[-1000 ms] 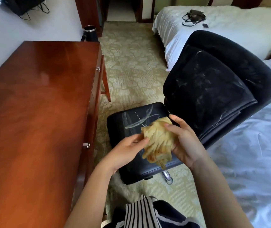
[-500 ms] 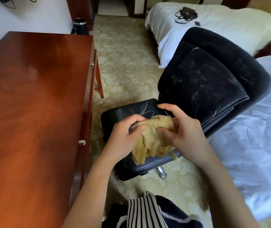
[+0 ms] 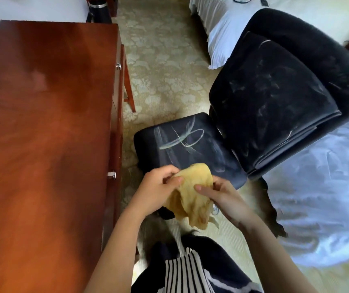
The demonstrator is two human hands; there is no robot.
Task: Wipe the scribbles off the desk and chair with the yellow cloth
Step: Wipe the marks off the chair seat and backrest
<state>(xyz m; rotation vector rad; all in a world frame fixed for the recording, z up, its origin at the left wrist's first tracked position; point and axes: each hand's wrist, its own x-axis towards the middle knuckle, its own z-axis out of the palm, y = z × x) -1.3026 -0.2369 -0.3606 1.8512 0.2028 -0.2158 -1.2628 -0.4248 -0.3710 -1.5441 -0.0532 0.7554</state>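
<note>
Bedroom, patterned carpet (image 3: 165,66). Wooden desk (image 3: 42,123) on the left, black chair (image 3: 275,98) right of it, white bed (image 3: 317,187) behind the chair. Chair seat (image 3: 182,144) has pale scribbles (image 3: 182,137) on it; fainter marks on the backrest. Yellow cloth (image 3: 190,197) is bunched in the air over the seat's near edge. Left hand (image 3: 156,192) pinches its left side, right hand (image 3: 226,199) grips the right side, both closed on it. Cloth's lower end hangs loose.

Both forearms reach forward, bare and close together. The left hand (image 3: 157,188) curls its fingers shut in a pinch; the right hand (image 3: 225,197) faces it, thumb extended, fingers wrapped underneath.
</note>
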